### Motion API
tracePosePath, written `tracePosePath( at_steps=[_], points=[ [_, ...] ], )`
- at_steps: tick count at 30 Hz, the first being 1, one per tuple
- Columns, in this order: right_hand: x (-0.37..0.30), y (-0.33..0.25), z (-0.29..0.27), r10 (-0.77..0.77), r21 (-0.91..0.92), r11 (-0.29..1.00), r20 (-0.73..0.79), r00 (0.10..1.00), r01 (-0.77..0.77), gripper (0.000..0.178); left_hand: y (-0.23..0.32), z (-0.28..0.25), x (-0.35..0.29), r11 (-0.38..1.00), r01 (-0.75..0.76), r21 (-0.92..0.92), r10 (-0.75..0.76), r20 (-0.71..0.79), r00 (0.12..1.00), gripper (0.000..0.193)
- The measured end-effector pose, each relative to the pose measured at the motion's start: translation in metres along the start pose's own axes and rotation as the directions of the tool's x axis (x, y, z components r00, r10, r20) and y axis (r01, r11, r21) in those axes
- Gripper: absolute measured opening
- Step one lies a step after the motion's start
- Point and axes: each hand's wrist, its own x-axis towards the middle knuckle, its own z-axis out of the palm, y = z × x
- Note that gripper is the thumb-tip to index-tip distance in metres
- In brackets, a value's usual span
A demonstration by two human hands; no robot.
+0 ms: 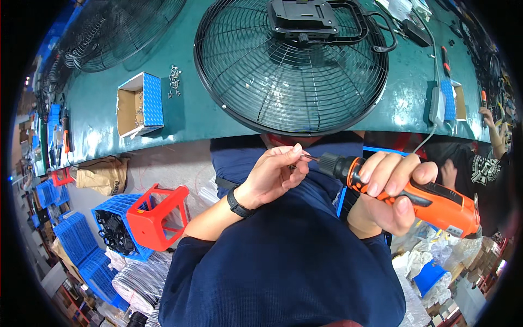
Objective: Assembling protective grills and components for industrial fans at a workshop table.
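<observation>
My right hand point(395, 188) is wrapped round an orange and black power screwdriver point(438, 207), its black chuck pointing left. A thin bit point(312, 158) runs from the chuck to the fingertips of my left hand point(275, 174). Thumb and forefinger there pinch a tiny metal piece at the bit's tip, which looks like a screw; the fingers partly hide it. Both hands are held in front of my body, just off the table's near edge. Beyond them a round black wire fan guard point(294, 103) lies on the green table point(180, 122), with a black motor housing point(302, 19) on top.
Loose screws point(174, 82) lie beside a blue-patterned cardboard box point(152, 101). Another fan guard point(122, 32) is at the far left. A similar small box point(460, 101) stands right, near a co-worker's hand point(486, 116). A red stool point(158, 218) and blue crates point(81, 240) stand lower left.
</observation>
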Motion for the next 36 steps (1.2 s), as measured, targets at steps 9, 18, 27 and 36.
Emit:
tracePosePath(
  at_steps=[9,18,27,36],
  points=[
    [-0.001,0.003,0.007,-0.030,-0.060,0.998,-0.027,0.999,0.029,0.037,-0.001,0.003,0.002,0.990,0.015,-0.137,-0.014,0.006,1.000,0.022],
    [-0.010,0.010,0.005,-0.093,-0.151,0.984,0.039,0.995,0.098,0.035,-0.007,0.008,0.007,0.982,-0.022,-0.187,0.019,-0.014,1.000,0.019],
    [0.002,0.015,0.000,0.003,-0.210,0.978,-0.073,0.997,-0.018,0.035,-0.020,0.009,0.032,0.972,0.009,-0.234,-0.011,-0.007,1.000,0.020],
    [0.011,0.028,-0.008,0.095,-0.187,0.978,0.002,0.995,-0.093,0.036,-0.023,0.002,0.035,0.969,-0.014,-0.247,0.010,-0.016,1.000,0.020]
  ],
)
